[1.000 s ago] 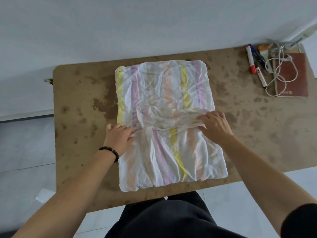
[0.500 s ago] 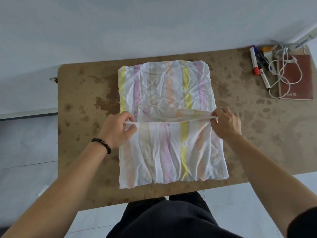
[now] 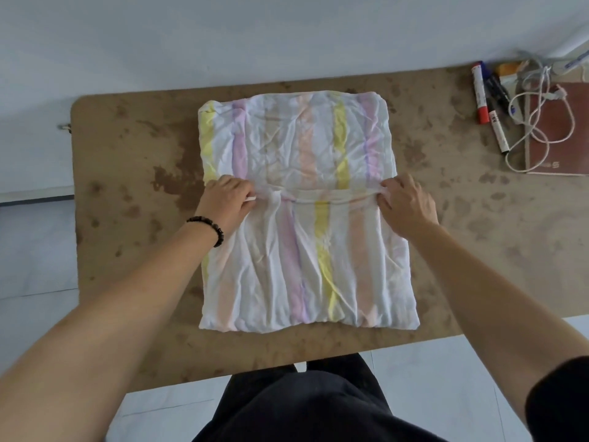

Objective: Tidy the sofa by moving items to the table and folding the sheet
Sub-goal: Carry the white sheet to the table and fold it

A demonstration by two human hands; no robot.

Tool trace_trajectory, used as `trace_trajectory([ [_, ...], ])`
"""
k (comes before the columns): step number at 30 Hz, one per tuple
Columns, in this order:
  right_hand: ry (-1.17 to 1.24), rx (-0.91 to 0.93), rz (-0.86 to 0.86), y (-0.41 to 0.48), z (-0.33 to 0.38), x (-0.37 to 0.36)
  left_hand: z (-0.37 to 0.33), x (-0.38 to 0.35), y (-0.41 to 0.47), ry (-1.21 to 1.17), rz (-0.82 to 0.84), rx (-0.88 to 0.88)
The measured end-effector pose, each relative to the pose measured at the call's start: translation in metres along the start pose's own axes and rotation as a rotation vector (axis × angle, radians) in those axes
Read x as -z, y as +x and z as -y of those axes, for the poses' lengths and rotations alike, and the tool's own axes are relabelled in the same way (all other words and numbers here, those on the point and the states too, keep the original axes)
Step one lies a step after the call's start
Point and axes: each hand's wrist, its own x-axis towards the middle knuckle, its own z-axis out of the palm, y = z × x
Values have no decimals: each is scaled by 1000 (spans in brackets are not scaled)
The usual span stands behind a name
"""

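Both of your hands are on the sheet (image 3: 306,218) right now; your left hand (image 3: 224,204) pinches a bit of cloth at the left side of a loose edge, and your right hand (image 3: 406,207) has its fingers curled onto the cloth at the right side of that same edge, though you cannot see for sure if it grips or only presses; the edge runs tight between them, across the middle of the sheet. A dark bead bracelet (image 3: 207,226) sits on your left wrist.

The sheet lies on the brown table (image 3: 127,250), folded into a thick, wrinkly block with pink, yellow and peach stripes; so most of the folding looks done, but this flap is not flat yet, and maybe one more fold is left.

Far off at the right corner you have marker pens (image 3: 481,90), a white cable (image 3: 535,122) and a red-brown notebook (image 3: 561,138); those look moved already. No sofa shows, so you cannot tell if more things wait there.
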Motion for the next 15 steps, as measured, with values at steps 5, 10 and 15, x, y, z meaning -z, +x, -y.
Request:
trace_trajectory([
  [5,-95,87,-224,-3,-10,-1,-6,4,-6,23,-187,40],
  [10,-91,-20,-166,15,3,3,8,1,-3,-6,-129,192],
  [15,333,-116,-27,12,13,-11,1,-6,-28,-117,-213,413],
])
